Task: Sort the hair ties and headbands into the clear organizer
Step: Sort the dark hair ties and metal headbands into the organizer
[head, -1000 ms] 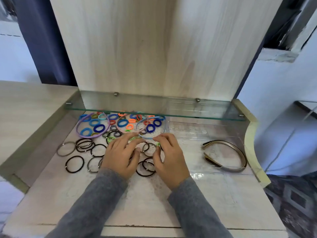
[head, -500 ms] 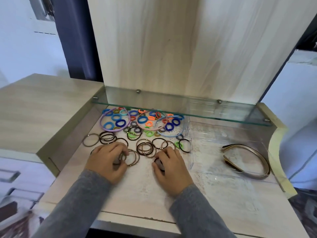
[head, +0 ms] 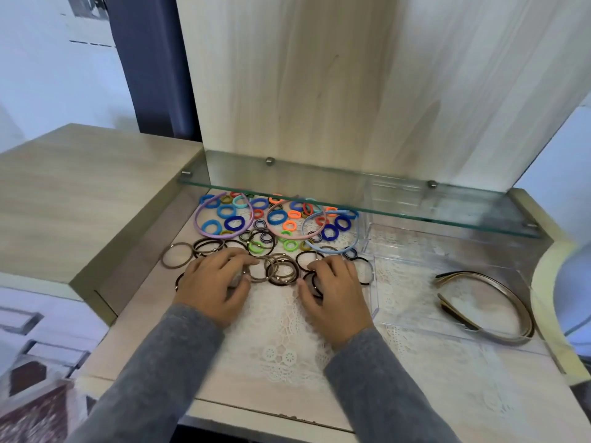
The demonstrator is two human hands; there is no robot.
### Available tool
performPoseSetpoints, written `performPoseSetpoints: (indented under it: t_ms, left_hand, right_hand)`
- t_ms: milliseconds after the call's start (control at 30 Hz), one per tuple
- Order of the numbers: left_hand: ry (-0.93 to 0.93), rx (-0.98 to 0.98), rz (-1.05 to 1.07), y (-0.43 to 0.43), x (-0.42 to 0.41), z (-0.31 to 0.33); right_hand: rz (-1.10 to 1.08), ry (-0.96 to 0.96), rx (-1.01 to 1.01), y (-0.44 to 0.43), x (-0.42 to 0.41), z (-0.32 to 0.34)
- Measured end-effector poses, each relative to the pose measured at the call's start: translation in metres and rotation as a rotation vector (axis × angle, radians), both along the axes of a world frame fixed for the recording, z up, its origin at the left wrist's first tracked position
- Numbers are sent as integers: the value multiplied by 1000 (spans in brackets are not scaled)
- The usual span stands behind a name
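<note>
Big wood back panel [head: 319, 91] fills the top centre of the frame. The table [head: 287, 394] runs along the bottom w/ a lace mat on it. A glass shelf [head: 383, 199] crosses the middle.

The clear organizer [head: 374, 292] sits mid-right on the table, partly under the shelf. Brown headbands [head: 511, 295] already lie in its nearer section, far right.

My left hand [head: 214, 282] is centre-left, fingers bent down over a few thin ties; can't tell if I'm pinching any or just pressing. My right hand [head: 335, 295] is centre, fingers curled, thumb and forefinger closed on a dark tie [head: 311, 282], or so it looks.

Three pastel headbands [head: 199, 219] lie above my hands, near the shelf edge, open ends pointing up-frame, w/ coloured ties [head: 276, 216] scattered in and around them. Thin brown ties [head: 281, 270] are bunched between my hands, flat and overlapping.

What matters next: the organizer lies to the right of both hands, and its left wall is just beside my right hand. So the right hand is the nearer one by far, and the drop is prob. a short move right and over that wall. The left would have to cross over. Ties are round, so there is no long axis to line up; the pastel headbands will need turning to fit.
</note>
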State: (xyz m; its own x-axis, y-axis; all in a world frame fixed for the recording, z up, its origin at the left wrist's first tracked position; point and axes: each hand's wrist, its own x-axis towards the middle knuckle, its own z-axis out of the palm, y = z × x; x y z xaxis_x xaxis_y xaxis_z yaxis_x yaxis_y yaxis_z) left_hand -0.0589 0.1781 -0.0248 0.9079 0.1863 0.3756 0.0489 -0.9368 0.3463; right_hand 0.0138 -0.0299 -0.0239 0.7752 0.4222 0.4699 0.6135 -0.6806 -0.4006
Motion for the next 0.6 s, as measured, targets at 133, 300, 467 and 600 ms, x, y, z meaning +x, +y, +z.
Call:
performPoseSetpoints:
  t_ms: [133, 300, 467, 600]
  left_hand:
    - [-46, -11, 12, 4, -2, -3]
    - [-73, 10, 49, 4, -2, -7]
    - [-92, 69, 56, 0, -4, -4]
    - [-78, 87, 103, -1, -5, -3]
  right_hand:
    - [-111, -62, 30, 2, -4, 0]
    - [-191, -1, 35, 0, 0, -4]
    - [-214, 76, 67, 0, 1, -4]
    - [-196, 69, 78, 1, 2, -4]
